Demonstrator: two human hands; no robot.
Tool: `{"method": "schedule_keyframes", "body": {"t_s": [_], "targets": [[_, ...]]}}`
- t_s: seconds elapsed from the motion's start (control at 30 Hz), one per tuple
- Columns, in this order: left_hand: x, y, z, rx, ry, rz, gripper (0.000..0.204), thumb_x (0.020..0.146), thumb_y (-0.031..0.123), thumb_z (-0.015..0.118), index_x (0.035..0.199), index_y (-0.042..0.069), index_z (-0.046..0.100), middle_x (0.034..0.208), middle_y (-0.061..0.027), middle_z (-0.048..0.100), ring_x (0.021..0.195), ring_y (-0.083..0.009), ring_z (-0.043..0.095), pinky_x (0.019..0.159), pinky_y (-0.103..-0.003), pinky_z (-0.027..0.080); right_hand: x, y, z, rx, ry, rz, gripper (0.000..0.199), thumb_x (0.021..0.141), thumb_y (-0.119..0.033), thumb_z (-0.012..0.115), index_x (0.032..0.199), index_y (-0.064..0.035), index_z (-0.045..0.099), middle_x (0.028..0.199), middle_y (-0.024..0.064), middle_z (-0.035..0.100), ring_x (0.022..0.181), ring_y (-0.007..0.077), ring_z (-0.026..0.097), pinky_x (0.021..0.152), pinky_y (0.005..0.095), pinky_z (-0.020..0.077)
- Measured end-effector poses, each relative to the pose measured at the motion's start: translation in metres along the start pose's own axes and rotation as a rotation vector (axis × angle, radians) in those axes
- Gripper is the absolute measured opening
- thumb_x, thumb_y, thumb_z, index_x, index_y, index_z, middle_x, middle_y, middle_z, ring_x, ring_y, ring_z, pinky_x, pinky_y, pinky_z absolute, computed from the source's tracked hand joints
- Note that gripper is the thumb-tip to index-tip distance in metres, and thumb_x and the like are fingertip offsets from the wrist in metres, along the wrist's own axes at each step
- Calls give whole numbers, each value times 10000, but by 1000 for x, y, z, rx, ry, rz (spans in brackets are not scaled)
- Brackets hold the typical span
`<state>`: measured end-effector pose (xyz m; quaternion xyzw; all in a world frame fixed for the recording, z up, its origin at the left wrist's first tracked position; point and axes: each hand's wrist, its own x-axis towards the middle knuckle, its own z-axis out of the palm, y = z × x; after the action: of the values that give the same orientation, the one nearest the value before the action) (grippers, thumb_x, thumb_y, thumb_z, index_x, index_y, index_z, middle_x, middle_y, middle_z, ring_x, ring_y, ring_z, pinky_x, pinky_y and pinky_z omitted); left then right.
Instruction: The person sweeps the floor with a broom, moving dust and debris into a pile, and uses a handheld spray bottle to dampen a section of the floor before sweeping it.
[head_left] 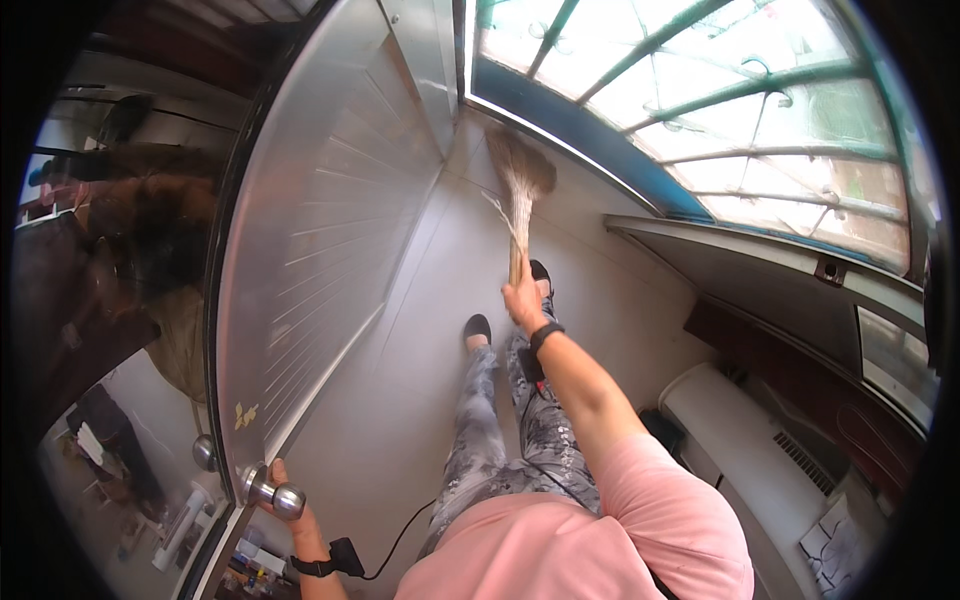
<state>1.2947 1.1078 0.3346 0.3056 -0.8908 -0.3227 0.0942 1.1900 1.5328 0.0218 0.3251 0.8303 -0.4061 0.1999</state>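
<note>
My right hand point(524, 303) is closed around the handle of a soft broom point(522, 205). Its brown bristles fan out over the floor ahead of my feet, near the base of the barred window or door. At the lower left, my left hand point(302, 515) is at the round metal doorknob point(288, 501) of a grey door point(310, 230). The fingers curl around behind the knob, which partly hides them. A black strap is on each wrist, with a cable running from the left one.
A teal barred panel point(690, 100) with bright glass stands at the upper right. A long white appliance-like box point(745, 440) and dark brown boards point(790, 370) line the right side. Beyond the grey door, the left side holds hanging clothes point(150, 230) and assorted clutter.
</note>
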Motion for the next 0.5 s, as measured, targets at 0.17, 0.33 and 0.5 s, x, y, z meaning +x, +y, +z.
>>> {"method": "schedule_keyframes", "body": {"t_s": [0.17,0.33,0.5], "targets": [[3,-28,-2,63,17,85,254,926,169,597,730,63,476,703,12,452,672,-120,418,657,-302,378,-4,10,25,57,-48,16,907,760,-61,565,1516,-193,84,881,263,638,742,361,649,698,413,532],[-6,-22,-8,87,4,80,232,924,149,587,742,56,477,713,5,452,683,-119,416,658,-302,378,51,-87,-29,284,-249,244,853,751,-72,556,1482,-202,136,754,225,634,680,383,635,638,469,523],[0,-7,4,40,-1,64,224,908,128,597,736,60,470,719,8,451,686,-115,415,658,-296,376,28,-15,-8,102,-219,98,942,744,-61,563,1515,-193,38,946,281,644,862,411,649,791,458,510]]}}
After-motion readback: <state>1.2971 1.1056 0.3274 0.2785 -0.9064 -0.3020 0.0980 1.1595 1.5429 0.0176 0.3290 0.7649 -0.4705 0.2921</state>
